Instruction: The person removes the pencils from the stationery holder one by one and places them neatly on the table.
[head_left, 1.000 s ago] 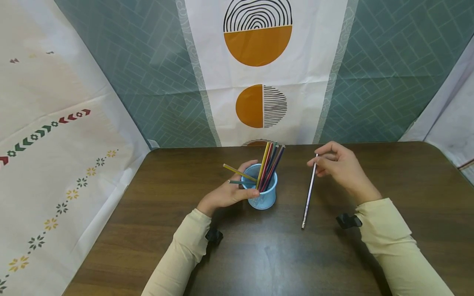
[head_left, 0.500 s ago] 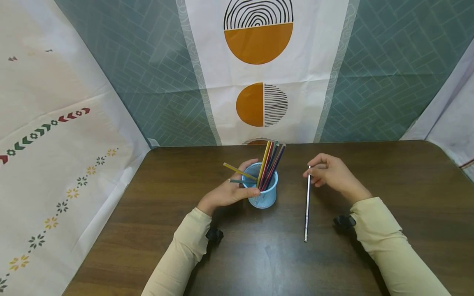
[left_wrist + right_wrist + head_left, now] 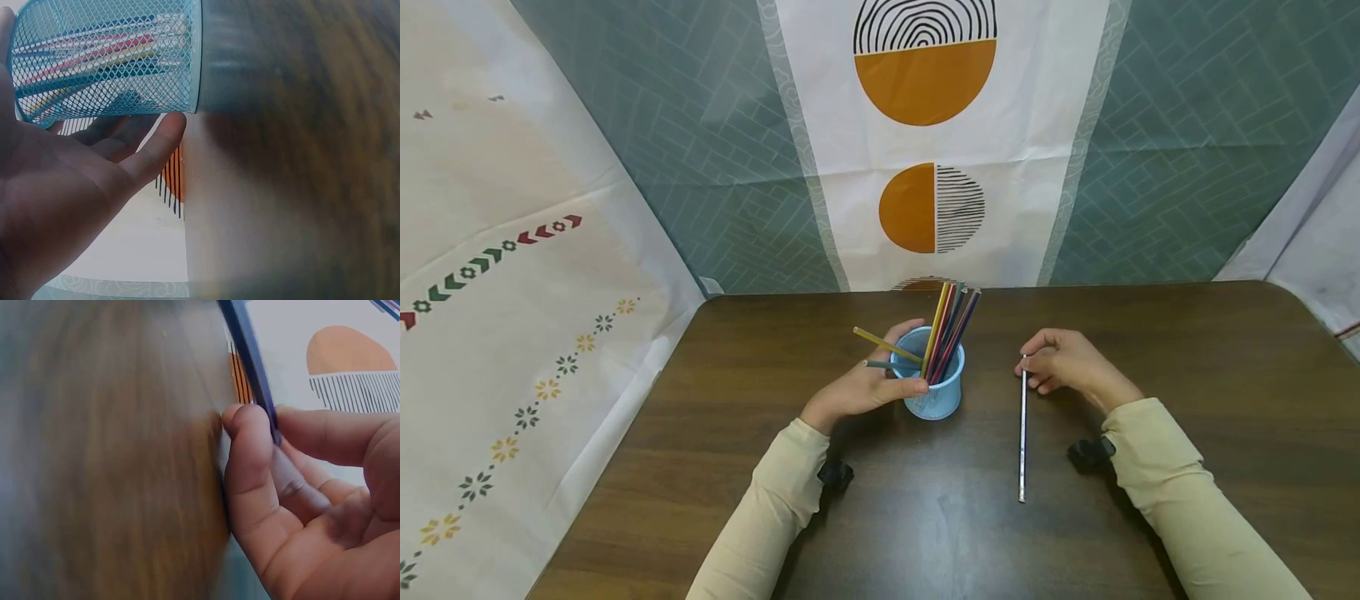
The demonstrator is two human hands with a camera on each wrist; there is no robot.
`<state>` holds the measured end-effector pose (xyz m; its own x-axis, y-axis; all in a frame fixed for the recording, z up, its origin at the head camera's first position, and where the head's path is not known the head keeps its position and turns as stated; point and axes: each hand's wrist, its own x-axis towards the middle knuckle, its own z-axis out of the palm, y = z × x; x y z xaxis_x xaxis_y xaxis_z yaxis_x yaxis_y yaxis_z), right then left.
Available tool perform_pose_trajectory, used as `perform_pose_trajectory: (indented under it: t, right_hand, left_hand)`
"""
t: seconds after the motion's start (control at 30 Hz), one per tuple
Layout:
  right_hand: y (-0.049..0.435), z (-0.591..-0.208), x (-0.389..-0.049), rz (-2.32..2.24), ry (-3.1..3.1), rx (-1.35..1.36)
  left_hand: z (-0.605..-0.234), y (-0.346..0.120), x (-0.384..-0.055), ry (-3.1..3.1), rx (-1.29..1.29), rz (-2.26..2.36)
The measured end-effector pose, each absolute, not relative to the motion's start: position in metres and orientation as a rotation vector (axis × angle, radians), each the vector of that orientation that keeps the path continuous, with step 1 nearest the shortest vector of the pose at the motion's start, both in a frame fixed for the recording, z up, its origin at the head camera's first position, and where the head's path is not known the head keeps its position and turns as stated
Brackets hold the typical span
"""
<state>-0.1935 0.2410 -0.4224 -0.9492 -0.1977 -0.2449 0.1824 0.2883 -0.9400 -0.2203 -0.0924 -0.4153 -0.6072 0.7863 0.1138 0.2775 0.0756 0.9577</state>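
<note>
Blue mesh cup [image 3: 936,405] sits in the left hand [image 3: 856,392], fingers [image 3: 161,140] curved; the right hand [image 3: 1069,365] pinches a pencil [image 3: 1022,437].

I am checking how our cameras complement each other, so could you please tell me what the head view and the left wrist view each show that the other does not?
Only the head view shows the right hand pinching a single pencil, both sleeves and the patterned cloth at the left. Only the left wrist view shows the lower ends of the grouped pencils through the wall of the blue mesh cup. Both show the left hand around that cup, its pencils and the table.
</note>
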Motion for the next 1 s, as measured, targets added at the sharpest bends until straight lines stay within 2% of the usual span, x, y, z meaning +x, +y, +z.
perform_pose_trajectory:
  t: [1.0]
  right_hand:
    - [0.225, -0.419, -0.192, -1.6, 2.327, 0.05]
  left_hand:
    - [-0.415, -0.092, -0.221, 1.948, 1.04, 1.555]
